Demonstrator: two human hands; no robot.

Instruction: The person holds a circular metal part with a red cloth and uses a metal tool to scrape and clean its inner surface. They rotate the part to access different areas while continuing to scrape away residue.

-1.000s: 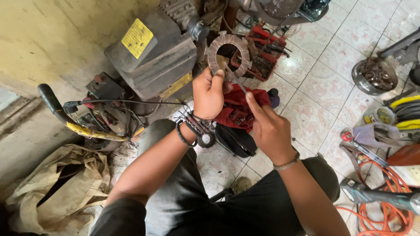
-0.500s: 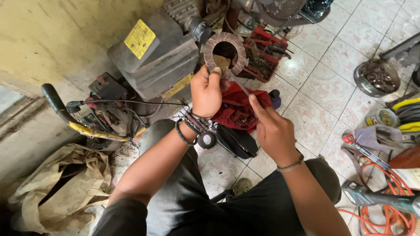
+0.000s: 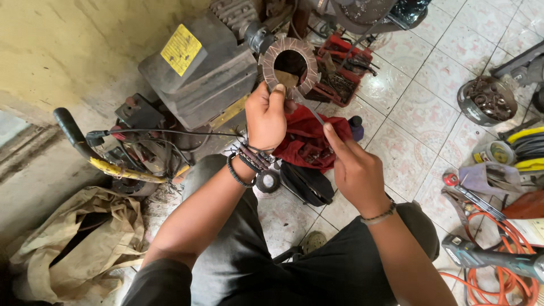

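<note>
My left hand (image 3: 267,116) grips the lower rim of a rusty slotted metal ring (image 3: 290,64) and holds it upright in front of me. A small tan scrap sits inside the ring's opening just above my thumb. My right hand (image 3: 352,170) pinches a thin metal tool (image 3: 315,115) whose tip reaches up to the ring's lower edge. Cords and a roll of black tape (image 3: 267,181) hang from my left wrist.
A grey machine with a yellow label (image 3: 195,71) stands at the left by the wall. A red cloth (image 3: 309,141) lies on the tiled floor, a red tool tray (image 3: 340,73) behind it. At the right are a bowl of parts (image 3: 487,99), an orange cable (image 3: 498,249) and a power tool (image 3: 487,258).
My left hand has lifted the ring slightly up and left. My right hand with the thin tool has shifted a little with it.
</note>
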